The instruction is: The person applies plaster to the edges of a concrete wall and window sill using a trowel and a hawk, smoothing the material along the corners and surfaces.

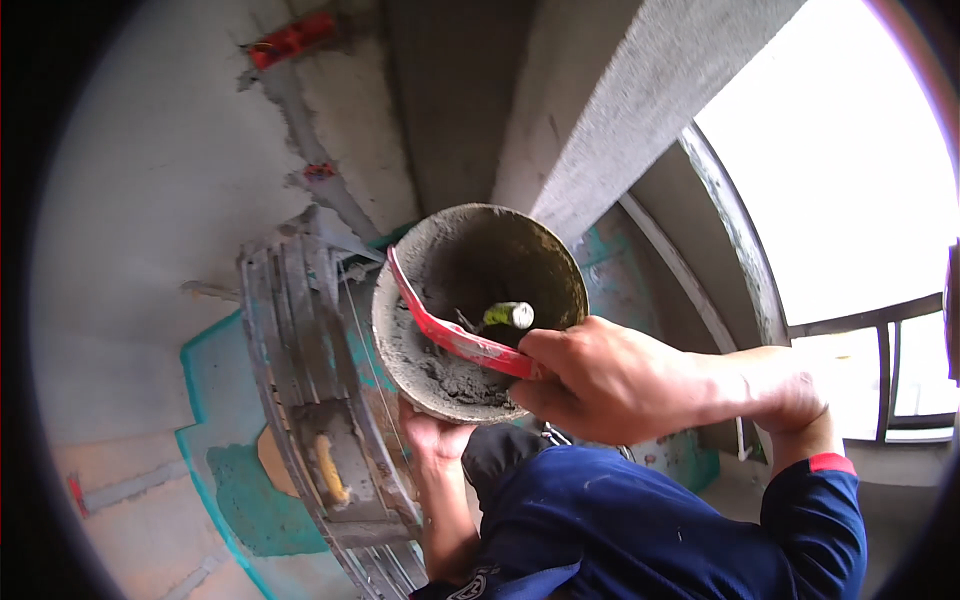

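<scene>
A round bucket (390,330), its inside coated with grey mortar (462,380), is tilted so that its mouth faces me. My right hand (610,380) is closed round one end of a curved red bucket handle (450,335), which runs across the mouth to the left rim. At the bucket's near side, my left hand (435,435) holds it from below, with its fingers hidden behind the wall. Inside the bucket, a tool with a yellow-green grip (510,315) and a pale end stands in the mortar; its working end is hidden.
To the left stands a metal ladder or trestle (285,350); a float with a yellow handle (330,468) lies on it. A concrete column (610,110) rises ahead. At right is a bright window opening (840,170). Red electrical boxes (292,40) are set in the wall.
</scene>
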Motion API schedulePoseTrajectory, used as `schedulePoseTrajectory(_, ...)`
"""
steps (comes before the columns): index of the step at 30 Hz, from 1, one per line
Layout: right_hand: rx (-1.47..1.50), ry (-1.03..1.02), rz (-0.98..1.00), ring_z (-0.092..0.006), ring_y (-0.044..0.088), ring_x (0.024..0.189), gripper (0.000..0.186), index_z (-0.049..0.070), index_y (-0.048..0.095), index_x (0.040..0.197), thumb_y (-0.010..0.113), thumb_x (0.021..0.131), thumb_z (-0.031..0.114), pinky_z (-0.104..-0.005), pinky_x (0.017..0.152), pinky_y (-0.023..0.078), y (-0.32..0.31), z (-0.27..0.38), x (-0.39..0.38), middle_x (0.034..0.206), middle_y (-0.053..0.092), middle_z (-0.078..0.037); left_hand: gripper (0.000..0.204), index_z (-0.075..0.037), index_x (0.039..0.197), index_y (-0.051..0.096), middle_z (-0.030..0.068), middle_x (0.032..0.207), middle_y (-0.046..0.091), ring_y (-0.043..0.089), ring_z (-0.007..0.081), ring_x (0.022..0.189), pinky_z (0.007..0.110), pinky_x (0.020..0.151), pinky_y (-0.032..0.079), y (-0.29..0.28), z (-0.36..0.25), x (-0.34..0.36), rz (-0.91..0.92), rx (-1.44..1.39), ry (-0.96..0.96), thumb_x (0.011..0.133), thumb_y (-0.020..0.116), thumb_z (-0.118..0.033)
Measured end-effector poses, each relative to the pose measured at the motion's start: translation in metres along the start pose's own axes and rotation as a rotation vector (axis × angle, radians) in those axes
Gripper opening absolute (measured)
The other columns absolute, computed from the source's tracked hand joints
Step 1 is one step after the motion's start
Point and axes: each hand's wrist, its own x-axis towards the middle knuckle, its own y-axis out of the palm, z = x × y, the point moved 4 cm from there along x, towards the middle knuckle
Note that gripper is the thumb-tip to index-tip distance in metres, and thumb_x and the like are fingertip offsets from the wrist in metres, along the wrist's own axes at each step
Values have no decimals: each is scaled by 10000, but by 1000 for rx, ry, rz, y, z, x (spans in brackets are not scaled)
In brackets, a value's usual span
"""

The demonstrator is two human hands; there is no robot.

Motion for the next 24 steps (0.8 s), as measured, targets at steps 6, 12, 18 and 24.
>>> schedulePoseTrajectory(6, -64, 353, 157, -369, 628, 695, 286, -6, 561, 786, 611, 840, 270, -433, 625, 491, 60, -158, 2, 696, 606, -201, 674, -200, 1362, 461, 79, 1435, 415, 376, 363, 1301, 661, 1019, 270, -172, 81, 68, -433, -108, -138, 824, 369, -596)
schedulePoseTrajectory(12, -14, 786, 269, -148, 534, 597, 256, 63, 537, 725, 702, 737, 258, -336, 562, 436, 129, -321, -10, 624, 539, -46, 995, -200, 1497, 143, 123, 1549, 148, 160, 421, 1394, 680, 1055, 91, -343, 153, 140, -689, -206, -302, 744, 209, -847)
schedulePoseTrajectory(18, 99, 917, 314, -164, 531, 597, 215, 75, 589, 783, 702, 706, 240, -361, 554, 433, 213, -467, -36, 619, 568, -52, 508, -26, 1181, 608, 150, 1173, 619, 542, 201, 1112, 351, 951, 397, -412, 92, 49, -946, 870, 7, 915, 531, -452)
schedulePoseTrajectory(24, 143, 925, 119, -160, 542, 614, 139, 65, 617, 838, 662, 721, 124, -321, 595, 456, 283, -595, -80, 668, 556, -35, 186, 2, 990, 664, 56, 892, 655, 599, 99, 757, 248, 711, 475, -135, -48, -70, -539, 1237, -18, 892, 617, -149)
